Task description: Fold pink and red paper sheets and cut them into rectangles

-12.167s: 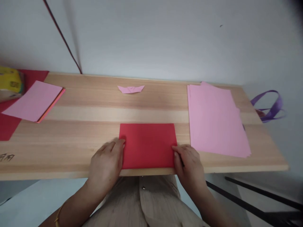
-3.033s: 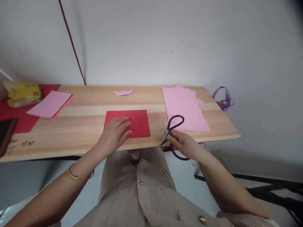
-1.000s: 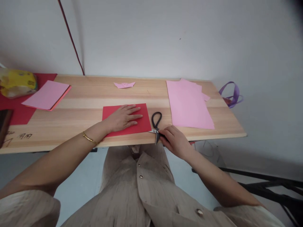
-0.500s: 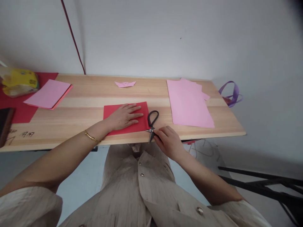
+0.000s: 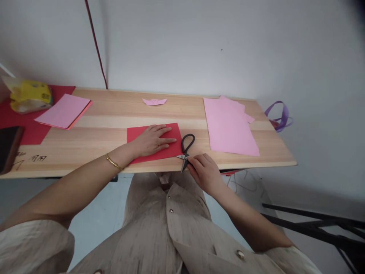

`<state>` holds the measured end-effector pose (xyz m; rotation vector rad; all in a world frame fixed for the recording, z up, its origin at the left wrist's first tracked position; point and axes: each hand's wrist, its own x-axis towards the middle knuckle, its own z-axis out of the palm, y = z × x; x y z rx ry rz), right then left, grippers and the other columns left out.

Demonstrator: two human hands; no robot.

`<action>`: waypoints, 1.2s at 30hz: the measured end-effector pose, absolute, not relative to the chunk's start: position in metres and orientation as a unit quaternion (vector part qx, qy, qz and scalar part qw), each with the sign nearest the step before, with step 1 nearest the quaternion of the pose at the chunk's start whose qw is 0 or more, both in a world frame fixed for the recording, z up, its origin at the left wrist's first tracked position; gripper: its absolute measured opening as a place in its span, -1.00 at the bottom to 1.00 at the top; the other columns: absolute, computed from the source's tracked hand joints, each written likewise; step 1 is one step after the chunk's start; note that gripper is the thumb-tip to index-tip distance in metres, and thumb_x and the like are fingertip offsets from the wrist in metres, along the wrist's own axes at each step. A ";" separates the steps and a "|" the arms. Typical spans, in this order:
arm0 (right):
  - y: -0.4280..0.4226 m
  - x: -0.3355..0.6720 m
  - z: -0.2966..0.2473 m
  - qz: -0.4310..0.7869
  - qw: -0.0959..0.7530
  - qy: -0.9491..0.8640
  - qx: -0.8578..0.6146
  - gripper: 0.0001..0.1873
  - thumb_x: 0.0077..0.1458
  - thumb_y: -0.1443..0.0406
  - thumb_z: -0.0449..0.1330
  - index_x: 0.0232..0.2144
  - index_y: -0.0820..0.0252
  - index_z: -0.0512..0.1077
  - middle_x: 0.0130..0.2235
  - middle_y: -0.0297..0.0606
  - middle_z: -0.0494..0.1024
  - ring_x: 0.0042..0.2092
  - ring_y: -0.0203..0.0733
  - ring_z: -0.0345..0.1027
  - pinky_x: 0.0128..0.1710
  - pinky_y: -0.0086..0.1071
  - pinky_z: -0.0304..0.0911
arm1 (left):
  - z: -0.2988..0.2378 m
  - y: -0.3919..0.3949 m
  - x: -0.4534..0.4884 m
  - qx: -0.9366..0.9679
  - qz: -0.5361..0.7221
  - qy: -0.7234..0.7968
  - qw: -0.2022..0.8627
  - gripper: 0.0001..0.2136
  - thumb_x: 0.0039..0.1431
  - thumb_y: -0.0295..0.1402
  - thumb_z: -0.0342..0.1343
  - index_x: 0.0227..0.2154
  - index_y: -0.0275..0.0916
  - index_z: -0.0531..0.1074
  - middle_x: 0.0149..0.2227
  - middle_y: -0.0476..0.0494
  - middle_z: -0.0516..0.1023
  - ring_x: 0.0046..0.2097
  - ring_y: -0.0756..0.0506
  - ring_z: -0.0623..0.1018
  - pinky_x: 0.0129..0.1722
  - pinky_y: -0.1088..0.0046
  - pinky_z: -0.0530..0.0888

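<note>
A folded red paper (image 5: 133, 134) lies near the front edge of the wooden table (image 5: 99, 139). My left hand (image 5: 152, 140) rests flat on it with the fingers stretched out and pointing right. Black scissors (image 5: 188, 141) lie just right of the red paper, handles away from me and blades over the table's edge. My right hand (image 5: 203, 172) is curled at the blade end, its fingertips pinching the blades.
A stack of pink sheets (image 5: 228, 125) lies to the right and a small folded pink piece (image 5: 154, 101) at the back. A pink and orange stack (image 5: 64, 111), a yellow tissue pack (image 5: 30, 95), a red sheet (image 5: 28, 131) and a dark flat object (image 5: 8, 146) sit left. A purple ribbon (image 5: 281, 116) hangs off the right end.
My right hand has laid the scissors on the table beside the red paper and keeps hold of the blade end. My left hand has spread flat on the red paper.
</note>
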<state>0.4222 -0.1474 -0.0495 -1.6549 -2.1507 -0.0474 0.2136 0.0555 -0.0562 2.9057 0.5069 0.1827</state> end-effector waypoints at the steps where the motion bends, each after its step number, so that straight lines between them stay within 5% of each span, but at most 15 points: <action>1: -0.146 0.423 -0.049 -0.017 0.209 -0.779 -0.591 -0.75 0.30 0.31 0.02 -0.07 0.20 0.44 -0.26 -0.10 0.49 -0.22 -0.05 0.30 -0.20 -0.18 0.29 | -0.056 0.055 0.214 0.979 0.060 0.173 0.092 -0.61 0.37 -0.11 -0.13 0.19 0.13 0.34 0.34 -0.10 0.18 0.34 -0.29 0.14 0.28 0.06 0.05; 36: -0.132 0.405 -0.052 -0.067 0.227 -0.811 -0.534 -0.80 0.27 0.34 0.09 -0.15 0.32 0.48 -0.27 -0.09 0.55 -0.22 -0.10 0.34 -0.22 -0.23 0.30 | -0.057 0.052 0.214 0.976 0.067 0.192 0.073 -0.55 0.38 -0.07 -0.17 0.22 -0.06 0.31 0.33 -0.11 0.22 0.34 -0.24 0.15 0.28 0.12 0.06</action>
